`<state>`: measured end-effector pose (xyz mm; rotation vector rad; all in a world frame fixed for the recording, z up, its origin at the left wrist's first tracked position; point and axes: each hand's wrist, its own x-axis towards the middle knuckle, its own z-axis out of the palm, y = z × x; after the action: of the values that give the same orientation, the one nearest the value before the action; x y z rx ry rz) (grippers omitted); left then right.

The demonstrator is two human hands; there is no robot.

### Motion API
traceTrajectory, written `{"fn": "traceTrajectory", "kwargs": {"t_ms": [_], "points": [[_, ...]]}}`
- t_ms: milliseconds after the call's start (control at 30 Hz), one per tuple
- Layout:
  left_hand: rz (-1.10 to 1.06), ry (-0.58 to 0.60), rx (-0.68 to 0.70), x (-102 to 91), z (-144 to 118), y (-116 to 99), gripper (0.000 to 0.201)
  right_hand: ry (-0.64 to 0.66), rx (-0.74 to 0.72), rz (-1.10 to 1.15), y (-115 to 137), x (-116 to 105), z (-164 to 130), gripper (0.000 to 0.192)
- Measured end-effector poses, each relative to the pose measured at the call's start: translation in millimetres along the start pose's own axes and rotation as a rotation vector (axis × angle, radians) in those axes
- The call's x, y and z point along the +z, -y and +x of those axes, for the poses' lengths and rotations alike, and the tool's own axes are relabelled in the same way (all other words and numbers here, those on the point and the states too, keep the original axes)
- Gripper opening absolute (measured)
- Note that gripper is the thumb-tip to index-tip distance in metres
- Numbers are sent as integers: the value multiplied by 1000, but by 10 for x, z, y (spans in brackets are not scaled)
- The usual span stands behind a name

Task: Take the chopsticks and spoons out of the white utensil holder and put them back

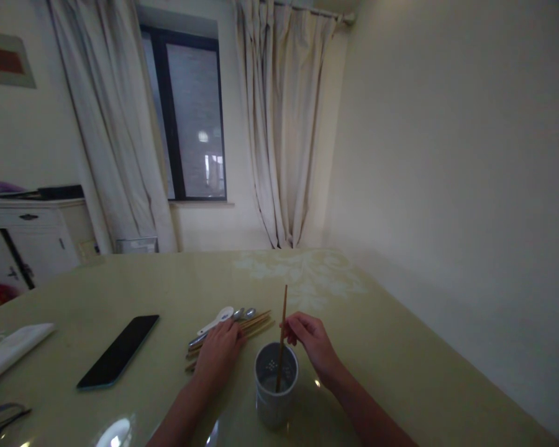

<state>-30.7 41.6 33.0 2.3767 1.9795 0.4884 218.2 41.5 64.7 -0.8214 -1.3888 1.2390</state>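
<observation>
My right hand [310,343] pinches a single wooden chopstick [283,323], which stands nearly upright with its lower end inside a grey utensil holder [276,406]. Small holes show in the holder's inner wall, and no other utensil is visible in it. Left of the holder, my left hand [221,351] is closed over a bundle of wooden chopsticks [259,321] lying on the table; its fingertips are partly hidden. Beyond that hand lie a white spoon [217,318] and metal spoons [249,313], their handles partly covered.
The pale green glossy table [400,366] meets a wall on the right. A dark phone [120,352] lies left of the bundle. Farther left are a white packet [16,349] and dark-framed glasses [2,419]. Curtains [289,124] and a window stand behind.
</observation>
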Motion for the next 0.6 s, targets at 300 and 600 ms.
{"fn": "traceTrajectory", "kwargs": {"t_ms": [300, 600], "points": [[-462, 11, -15, 20, 9, -400, 19, 47, 129, -134, -347, 55, 73, 55], [-427, -131, 41, 33, 35, -200, 33, -321, -95, 20, -84, -136, 135, 45]]}}
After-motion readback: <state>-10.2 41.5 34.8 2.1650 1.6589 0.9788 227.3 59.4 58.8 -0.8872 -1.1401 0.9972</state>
